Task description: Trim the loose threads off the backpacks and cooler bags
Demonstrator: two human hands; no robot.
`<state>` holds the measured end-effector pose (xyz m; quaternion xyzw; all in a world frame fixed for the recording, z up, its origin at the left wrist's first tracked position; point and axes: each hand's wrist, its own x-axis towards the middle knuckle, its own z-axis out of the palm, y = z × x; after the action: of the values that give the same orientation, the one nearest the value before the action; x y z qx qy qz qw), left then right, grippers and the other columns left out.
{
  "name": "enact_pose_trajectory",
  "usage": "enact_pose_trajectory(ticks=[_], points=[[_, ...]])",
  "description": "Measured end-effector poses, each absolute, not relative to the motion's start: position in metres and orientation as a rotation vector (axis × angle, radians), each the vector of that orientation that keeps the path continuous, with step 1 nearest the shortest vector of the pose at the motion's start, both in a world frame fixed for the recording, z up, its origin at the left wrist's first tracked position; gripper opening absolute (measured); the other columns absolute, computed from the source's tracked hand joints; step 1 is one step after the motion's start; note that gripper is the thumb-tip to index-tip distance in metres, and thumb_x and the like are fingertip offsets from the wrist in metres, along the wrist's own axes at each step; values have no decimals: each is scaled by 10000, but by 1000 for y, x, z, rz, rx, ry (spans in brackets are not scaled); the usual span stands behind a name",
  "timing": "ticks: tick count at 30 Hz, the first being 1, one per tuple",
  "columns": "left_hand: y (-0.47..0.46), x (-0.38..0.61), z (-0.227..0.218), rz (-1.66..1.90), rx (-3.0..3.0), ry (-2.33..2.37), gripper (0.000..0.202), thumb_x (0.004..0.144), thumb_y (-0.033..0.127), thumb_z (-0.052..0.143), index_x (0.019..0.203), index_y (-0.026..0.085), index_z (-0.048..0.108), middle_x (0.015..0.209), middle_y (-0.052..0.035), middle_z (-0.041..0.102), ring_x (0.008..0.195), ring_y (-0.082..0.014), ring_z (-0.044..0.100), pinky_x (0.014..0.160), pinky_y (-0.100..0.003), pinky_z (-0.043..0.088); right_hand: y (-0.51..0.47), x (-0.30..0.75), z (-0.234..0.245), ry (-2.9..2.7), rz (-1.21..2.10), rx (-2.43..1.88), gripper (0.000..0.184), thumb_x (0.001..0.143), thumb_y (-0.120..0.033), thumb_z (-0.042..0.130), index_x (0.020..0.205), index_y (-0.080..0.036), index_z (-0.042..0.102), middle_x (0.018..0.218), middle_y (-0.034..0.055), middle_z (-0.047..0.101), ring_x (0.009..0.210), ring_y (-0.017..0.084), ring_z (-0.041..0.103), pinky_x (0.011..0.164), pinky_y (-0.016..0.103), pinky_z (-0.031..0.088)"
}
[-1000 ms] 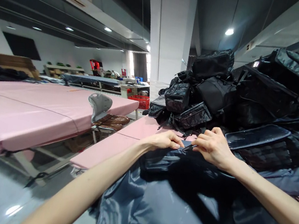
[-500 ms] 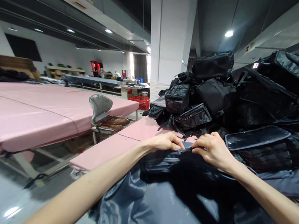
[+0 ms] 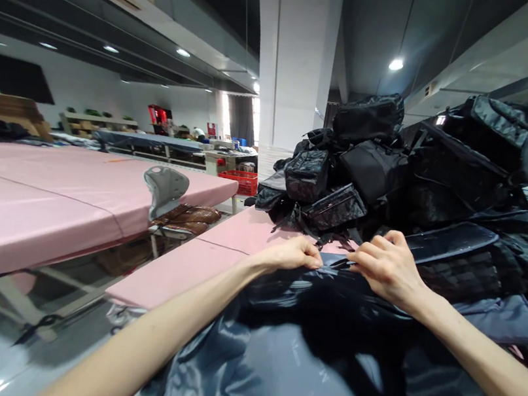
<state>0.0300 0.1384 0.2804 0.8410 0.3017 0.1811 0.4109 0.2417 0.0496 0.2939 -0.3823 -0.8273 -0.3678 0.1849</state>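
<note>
A large piece of dark grey glossy fabric (image 3: 299, 362) lies over the near pink table and hangs toward me. My left hand (image 3: 291, 255) pinches the fabric's far edge with closed fingers. My right hand (image 3: 386, 264) is closed on the same edge a little to the right, fingertips close to those of the left hand. Just behind both hands rises a tall pile of black bags (image 3: 397, 171).
The pink table (image 3: 185, 262) under the fabric runs left and back. A second long pink table (image 3: 47, 185) stands at the left across a gap holding a grey chair (image 3: 166, 191). A white pillar (image 3: 291, 63), shelves and a red crate (image 3: 240, 181) stand farther back.
The view has shifted slightly, so everything sits a little lower and left. Both hands stay on the fabric's edge; the right hand has edged slightly away from the left.
</note>
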Motion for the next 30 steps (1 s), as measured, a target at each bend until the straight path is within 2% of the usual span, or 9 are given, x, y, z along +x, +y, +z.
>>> enact_pose_trajectory(ticks=[6,12,23,27,30], points=[[134,30,283,453,2094,794,227,605,342,561,604,117,589,550,36,460,556,-89,354,544,-219,273,51,247,294,-2383,-1099,-962,148,875,-229,471,862,-215,618,734,-7,636,681,125,447,760,347,226],[140,32,277,480,2147,752,233,603,347,539,607,117,576,543,35,434,553,-92,338,537,-226,256,54,249,292,-2410,-766,-949,102,834,-287,546,849,-217,618,745,-8,631,699,123,473,708,305,240],[142,33,275,489,2147,762,189,622,297,543,599,114,581,543,33,459,551,-89,362,534,-215,276,50,250,297,-2383,-1105,-981,130,854,-243,492,849,-203,616,700,2,607,681,139,445,742,338,234],[143,33,273,507,2158,750,195,629,298,541,609,111,588,541,33,462,552,-89,363,537,-217,273,49,254,296,-2446,-1070,-940,132,854,-216,485,840,-215,616,685,-9,605,669,136,439,746,344,233],[144,32,272,513,2162,728,205,634,306,546,621,107,596,553,27,477,562,-92,371,541,-218,273,49,256,296,-2400,-914,-945,120,850,-250,507,827,-210,618,700,-3,615,669,130,455,726,322,248]])
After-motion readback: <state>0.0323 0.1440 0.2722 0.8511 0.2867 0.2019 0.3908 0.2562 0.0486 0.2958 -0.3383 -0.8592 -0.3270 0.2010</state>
